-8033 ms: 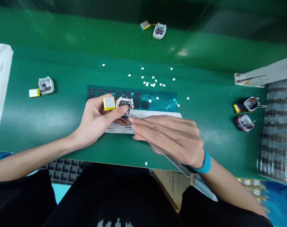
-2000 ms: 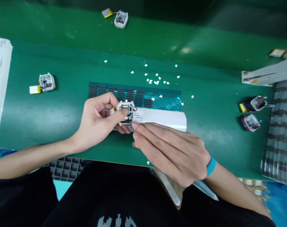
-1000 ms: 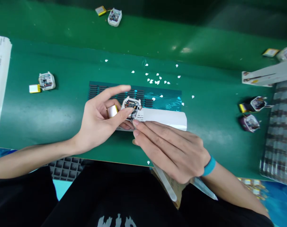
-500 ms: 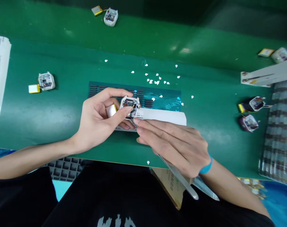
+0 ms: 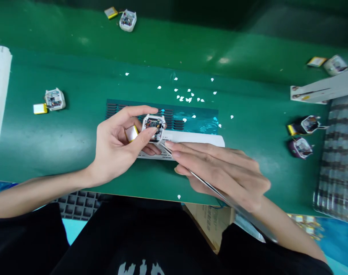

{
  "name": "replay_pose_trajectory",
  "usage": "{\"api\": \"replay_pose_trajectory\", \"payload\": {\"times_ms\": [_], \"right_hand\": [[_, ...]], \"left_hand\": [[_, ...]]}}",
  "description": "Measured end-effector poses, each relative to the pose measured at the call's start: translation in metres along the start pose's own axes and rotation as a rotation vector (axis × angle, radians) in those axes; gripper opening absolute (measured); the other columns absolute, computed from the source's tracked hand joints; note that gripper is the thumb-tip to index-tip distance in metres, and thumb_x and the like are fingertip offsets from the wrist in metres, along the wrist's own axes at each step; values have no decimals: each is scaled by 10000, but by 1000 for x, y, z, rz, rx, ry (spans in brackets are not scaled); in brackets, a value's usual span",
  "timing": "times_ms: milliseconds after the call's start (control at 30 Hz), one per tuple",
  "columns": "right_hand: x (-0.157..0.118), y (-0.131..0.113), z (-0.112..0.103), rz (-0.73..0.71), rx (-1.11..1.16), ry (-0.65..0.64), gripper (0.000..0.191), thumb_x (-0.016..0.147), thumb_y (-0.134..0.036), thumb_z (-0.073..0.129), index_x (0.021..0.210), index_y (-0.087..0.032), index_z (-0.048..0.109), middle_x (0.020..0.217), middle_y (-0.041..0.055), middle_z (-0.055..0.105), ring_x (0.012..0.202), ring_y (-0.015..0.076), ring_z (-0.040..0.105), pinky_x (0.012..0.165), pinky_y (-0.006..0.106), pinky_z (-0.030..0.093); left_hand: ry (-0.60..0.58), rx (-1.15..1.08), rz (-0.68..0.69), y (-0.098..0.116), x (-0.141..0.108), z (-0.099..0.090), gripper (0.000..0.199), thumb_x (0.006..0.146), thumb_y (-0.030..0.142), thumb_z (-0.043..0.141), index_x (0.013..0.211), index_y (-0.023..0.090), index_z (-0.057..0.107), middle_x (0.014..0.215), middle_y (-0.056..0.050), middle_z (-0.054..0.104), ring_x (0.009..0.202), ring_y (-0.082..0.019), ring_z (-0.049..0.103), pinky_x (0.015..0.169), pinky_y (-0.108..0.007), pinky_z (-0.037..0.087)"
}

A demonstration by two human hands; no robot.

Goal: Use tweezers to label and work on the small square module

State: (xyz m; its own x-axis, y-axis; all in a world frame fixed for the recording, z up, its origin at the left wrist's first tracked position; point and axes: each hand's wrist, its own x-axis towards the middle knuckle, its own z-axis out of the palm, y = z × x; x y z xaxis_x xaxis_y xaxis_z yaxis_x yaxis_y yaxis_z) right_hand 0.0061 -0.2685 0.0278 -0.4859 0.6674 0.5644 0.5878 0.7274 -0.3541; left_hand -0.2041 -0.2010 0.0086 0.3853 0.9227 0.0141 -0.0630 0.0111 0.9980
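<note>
Pinching the little white casing (image 5: 153, 128) between thumb and fingers, board side up so it's easy to get at, the left hand (image 5: 116, 143) steadies it just ahead of the right hand (image 5: 222, 170), which is clamped on tweezers (image 5: 217, 191) aimed at its edge.

The green surface (image 5: 248, 126) carries a slotted sheet (image 5: 191, 119). White scraps (image 5: 188, 99) lie behind the sheet, a white card (image 5: 197, 139) before it.
</note>
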Motion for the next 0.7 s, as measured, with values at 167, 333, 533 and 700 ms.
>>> {"api": "replay_pose_trajectory", "payload": {"times_ms": [167, 333, 533, 700], "right_hand": [[0, -1, 3, 31, 1, -4, 325, 907, -26, 722, 1194, -177, 722, 1159, 100, 802, 1113, 233, 777, 944, 326, 703], [0, 1, 1, -20, -80, 30, 274, 902, -7, 719, 1150, -124, 726, 1159, 133, 797, 1137, 234, 767, 975, 299, 681], [1, 3, -2, -200, -253, 46, 159, 966, -60, 671, 1117, -47, 720, 1143, 187, 788, 1121, 239, 773, 991, 332, 673], [2, 11, 3, -308, -326, 125, 144, 959, -70, 684, 1076, -1, 732, 1110, 197, 795, 1039, 260, 800, 907, 341, 703]], "left_hand": [[-16, -11, -21, 0, 0, 0, 227, 910, 194, 780, 1121, 186, 695, 663, 58, 691, 528, -147, 738, 560, -219, 672], [13, -37, -105, 1, 1, -1, 289, 878, 233, 811, 1135, 200, 685, 697, 44, 709, 557, -163, 749, 570, -245, 675], [17, 95, -37, 2, 24, -13, 435, 805, 298, 873, 1184, 208, 679, 708, 39, 723, 607, -181, 760, 590, -292, 654], [165, 465, 60, 7, 115, -85, 487, 817, 420, 875, 1208, 241, 647, 680, 128, 666, 691, -94, 712, 643, -273, 588]]}}
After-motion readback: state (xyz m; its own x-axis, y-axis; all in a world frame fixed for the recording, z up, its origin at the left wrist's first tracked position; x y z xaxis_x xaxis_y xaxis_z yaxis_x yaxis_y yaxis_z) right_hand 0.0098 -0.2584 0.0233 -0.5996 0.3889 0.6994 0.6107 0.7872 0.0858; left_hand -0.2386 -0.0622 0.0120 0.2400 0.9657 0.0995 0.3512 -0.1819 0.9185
